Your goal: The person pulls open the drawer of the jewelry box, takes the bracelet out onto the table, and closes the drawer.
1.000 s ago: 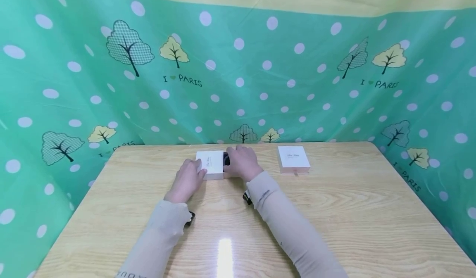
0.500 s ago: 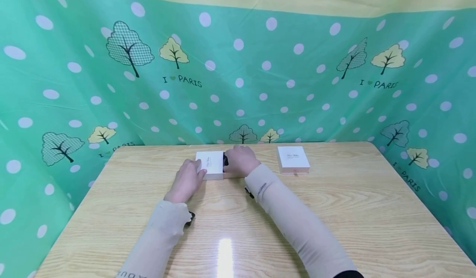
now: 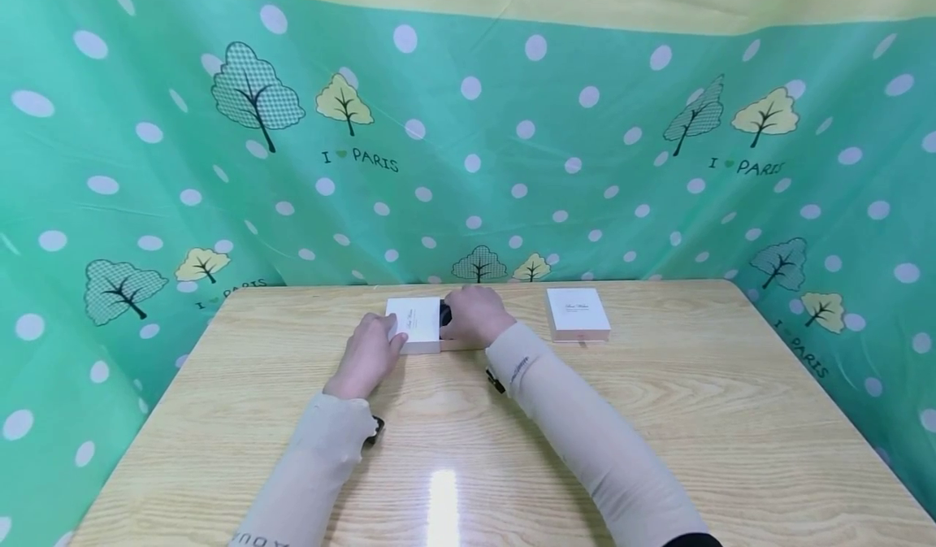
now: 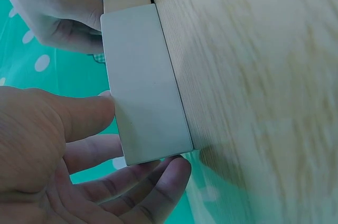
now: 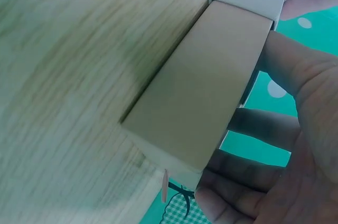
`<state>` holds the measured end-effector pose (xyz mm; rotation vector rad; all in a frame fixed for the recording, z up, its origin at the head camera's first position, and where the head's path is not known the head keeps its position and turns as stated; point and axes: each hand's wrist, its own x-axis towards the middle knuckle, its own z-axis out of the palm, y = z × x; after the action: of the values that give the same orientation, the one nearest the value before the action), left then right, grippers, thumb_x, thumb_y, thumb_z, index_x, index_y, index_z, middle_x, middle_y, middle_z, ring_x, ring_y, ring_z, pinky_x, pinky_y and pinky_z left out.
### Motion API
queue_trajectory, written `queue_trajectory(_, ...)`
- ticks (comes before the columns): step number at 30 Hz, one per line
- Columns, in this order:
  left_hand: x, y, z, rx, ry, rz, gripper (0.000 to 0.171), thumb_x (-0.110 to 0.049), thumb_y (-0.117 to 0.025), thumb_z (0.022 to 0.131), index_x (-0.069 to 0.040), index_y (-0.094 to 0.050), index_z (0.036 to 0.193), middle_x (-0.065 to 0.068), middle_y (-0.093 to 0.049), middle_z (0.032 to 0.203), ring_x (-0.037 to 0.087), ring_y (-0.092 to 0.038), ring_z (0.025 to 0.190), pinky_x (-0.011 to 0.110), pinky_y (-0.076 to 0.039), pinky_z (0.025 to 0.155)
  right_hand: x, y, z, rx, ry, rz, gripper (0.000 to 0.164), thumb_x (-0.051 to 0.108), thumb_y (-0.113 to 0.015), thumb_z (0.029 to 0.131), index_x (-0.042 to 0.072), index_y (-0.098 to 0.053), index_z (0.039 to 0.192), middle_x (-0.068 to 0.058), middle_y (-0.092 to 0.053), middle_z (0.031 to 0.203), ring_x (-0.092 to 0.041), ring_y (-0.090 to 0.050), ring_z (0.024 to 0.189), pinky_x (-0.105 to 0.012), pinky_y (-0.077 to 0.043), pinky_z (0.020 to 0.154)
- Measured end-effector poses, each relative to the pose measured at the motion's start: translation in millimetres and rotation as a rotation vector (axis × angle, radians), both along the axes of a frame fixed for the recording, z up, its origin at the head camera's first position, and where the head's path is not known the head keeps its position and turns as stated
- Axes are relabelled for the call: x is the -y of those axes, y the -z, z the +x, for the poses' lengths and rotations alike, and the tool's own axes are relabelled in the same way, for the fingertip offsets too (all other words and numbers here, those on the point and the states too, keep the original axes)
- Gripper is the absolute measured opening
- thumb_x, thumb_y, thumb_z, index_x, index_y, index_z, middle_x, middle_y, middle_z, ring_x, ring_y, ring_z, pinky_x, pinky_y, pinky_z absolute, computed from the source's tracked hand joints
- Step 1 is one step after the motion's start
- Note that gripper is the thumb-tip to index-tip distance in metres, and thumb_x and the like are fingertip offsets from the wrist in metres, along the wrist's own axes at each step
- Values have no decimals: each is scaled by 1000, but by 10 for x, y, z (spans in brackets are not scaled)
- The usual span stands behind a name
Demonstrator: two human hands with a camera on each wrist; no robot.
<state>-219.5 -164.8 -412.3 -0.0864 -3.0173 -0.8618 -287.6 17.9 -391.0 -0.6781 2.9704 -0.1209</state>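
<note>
A white slide-out box [image 3: 418, 324] with small print on its lid lies flat near the back of the table. My left hand [image 3: 368, 355] holds its left end, thumb and a finger on top and other fingers against the end. From the right end the pinkish-beige inner drawer [image 5: 203, 81] sticks out, a small pull tab [image 5: 165, 186] at its end. My right hand [image 3: 477, 316] is over this drawer, thumb and fingers dipping past its rim. A black thing [image 3: 445, 314] shows inside; the right fingertips are hidden, so their hold on it is unclear.
A second white box [image 3: 578, 314] with a pinkish side lies to the right at the back of the wooden table [image 3: 702, 433]. Behind the table hangs a green dotted curtain [image 3: 512, 173].
My right hand has shifted slightly and turned over the drawer, its forearm swinging a little outward. The left hand and both boxes stay where they were.
</note>
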Motion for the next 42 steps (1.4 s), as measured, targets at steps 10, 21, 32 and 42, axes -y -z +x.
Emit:
queue_trajectory(10, -6, -16, 0, 5, 1, -2, 51, -19, -55, 98, 10, -42, 137, 28, -48, 126, 39, -48, 118, 50, -41, 101, -25, -10, -1, -2, -12, -50, 40, 41, -72, 79, 10, -67, 103, -3, -62, 89, -18, -55, 79, -33, -49, 74)
queue_trajectory(21, -13, -23, 8, 10, 2, -8, 50, -19, -54, 98, 9, -42, 138, 27, -47, 127, 40, -48, 119, 50, -40, 101, -46, 6, 6, 15, 5, -98, 46, 43, -74, 76, 8, -67, 105, -4, -62, 94, -19, -56, 84, -34, -50, 81)
queue_trajectory(32, -24, -21, 5, -3, 9, -13, 50, -19, -56, 97, 10, -43, 137, 28, -48, 125, 40, -49, 118, 50, -41, 100, -44, -7, 42, -28, 43, -91, 65, 45, -75, 74, 7, -60, 124, -11, -56, 112, -26, -51, 101, -39, -47, 90)
queue_trajectory(42, -15, -8, 0, 1, -4, -11, 50, -19, -56, 97, 10, -43, 137, 28, -49, 125, 40, -49, 118, 50, -41, 101, -68, -50, 72, -35, 68, -106, 69, 44, -73, 75, 6, -56, 130, -14, -52, 123, -29, -48, 110, -41, -47, 94)
